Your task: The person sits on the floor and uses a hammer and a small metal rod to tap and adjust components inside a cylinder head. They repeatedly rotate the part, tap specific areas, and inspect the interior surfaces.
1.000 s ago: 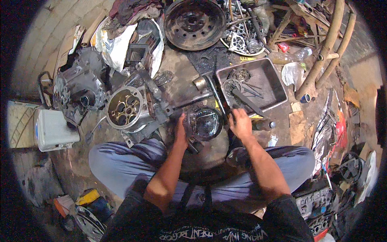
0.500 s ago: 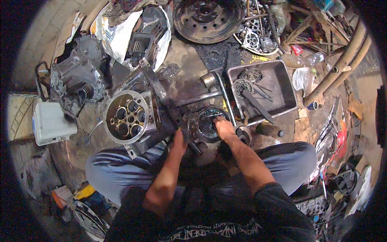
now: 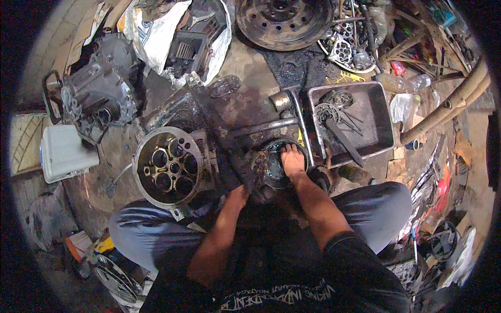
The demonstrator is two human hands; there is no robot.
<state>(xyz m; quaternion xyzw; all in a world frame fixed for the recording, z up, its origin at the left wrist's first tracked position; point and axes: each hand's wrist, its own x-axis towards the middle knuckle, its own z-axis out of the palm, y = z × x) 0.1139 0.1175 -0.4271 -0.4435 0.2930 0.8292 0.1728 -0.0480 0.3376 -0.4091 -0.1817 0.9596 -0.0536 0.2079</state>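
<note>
In front of me stands a round dark basin (image 3: 272, 179) with dark, wet-looking contents. My right hand (image 3: 293, 158) reaches into it, fingers bent down and pressed together; whatever they hold is hidden. My left hand (image 3: 239, 196) is beside the lower end of a dark metal bar (image 3: 222, 148), between the basin and a large metal housing. Its fingers are out of sight behind the dark metal, so their grip cannot be made out. The round housing (image 3: 174, 167) lies to the left, its open face up, showing several round bores around a brassy star-shaped centre.
Right of the basin sits a metal tray (image 3: 387, 122) with gears and rods. A cast gearbox case (image 3: 96, 94) and a grey plastic case (image 3: 68, 154) stand left. A wheel rim (image 3: 282, 26) lies at the back, bent pipes (image 3: 449, 104) at the far right.
The housing has turned so its open face points more upward. My right hand has shifted slightly and its back now shows more. The view has also tilted a little.
</note>
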